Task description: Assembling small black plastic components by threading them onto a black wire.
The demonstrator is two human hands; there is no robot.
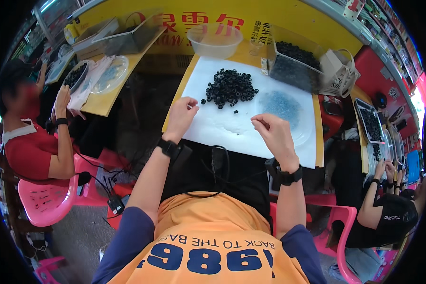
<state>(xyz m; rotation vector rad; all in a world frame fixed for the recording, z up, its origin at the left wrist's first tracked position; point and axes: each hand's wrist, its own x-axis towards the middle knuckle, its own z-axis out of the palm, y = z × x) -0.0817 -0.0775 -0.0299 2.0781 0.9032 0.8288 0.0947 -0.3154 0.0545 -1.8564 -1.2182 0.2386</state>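
Note:
A heap of small black ring-shaped parts (229, 88) lies on a white board (217, 131) in front of me. My left hand (181, 117) is over the board's left edge, beside the heap, its thumb and fingertips pinched together. My right hand (278, 137) is closed in a pinch over the near side of a clear round dish (304, 133) that holds tiny bluish pieces (280, 108). Anything between either hand's fingertips is too small to make out. One loose black part (235, 111) lies between the hands, another near my left fingertips.
Behind the board stand a translucent bowl (215, 41) and a clear bin of black parts (296, 59), with a paper bag (338, 71) alongside. A person in red (38, 146) works at a table on the left; another in black (388, 215) sits at right. Cables (113, 182) hang at lower left.

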